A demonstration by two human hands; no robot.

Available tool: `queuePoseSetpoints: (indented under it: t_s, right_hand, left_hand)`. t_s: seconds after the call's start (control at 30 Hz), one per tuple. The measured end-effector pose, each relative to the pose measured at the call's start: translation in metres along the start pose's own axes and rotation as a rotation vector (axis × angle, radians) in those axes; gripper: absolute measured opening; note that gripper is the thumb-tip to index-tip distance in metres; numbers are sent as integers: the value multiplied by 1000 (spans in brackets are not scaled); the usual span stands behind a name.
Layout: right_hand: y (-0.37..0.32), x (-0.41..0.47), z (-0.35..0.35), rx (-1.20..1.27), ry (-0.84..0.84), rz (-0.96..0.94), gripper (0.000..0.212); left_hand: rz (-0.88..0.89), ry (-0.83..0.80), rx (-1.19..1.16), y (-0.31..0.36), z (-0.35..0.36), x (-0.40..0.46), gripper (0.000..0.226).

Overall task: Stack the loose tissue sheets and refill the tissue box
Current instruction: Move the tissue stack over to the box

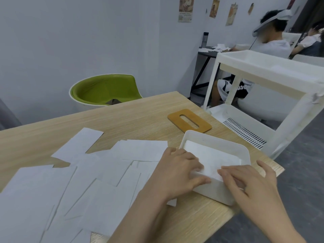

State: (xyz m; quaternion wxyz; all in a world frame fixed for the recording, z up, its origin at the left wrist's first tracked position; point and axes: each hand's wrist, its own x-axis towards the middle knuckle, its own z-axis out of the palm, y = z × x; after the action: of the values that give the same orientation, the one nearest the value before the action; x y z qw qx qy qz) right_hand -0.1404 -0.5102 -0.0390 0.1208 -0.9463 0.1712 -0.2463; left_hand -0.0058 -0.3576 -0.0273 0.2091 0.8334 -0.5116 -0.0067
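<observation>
One tissue (pixel 213 159) is pressed into the tissue box (pixel 243 151) at the surface's right edge by flat left hand (pixel 180 168) and right hand (pixel 249 179) (fingers straight); many loose sheets (pixel 84 179) are left unstacked, lid (pixel 189 120) off.

A shared workroom or office: a pale wood-grain table (pixel 140 116) stands near, a green tub chair (pixel 105 90) behind it against a bare grey-white wall (pixel 78 35). At far right, small posters (pixel 186 9) hang above a dark desk (pixel 208 53) where another seated person (pixel 270 42) works, beside a white plastic trolley (pixel 263 71).
</observation>
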Motion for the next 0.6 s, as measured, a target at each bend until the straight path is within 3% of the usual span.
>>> queuePoseSetpoints:
  t_s: [0.23,0.43,0.6]
  right_hand:
    - [-23,-9,-5,166,106,-107,32]
    - [-62,-14,5,255,165,-282,30]
    - [-95,-21,25,311,117,-356,27]
  left_hand:
    - [-59,308,-193,-12,-5,-43,42]
    - [-193,421,-136,-39,-8,-100,33]
    - [-318,460,-116,-57,-12,-149,32]
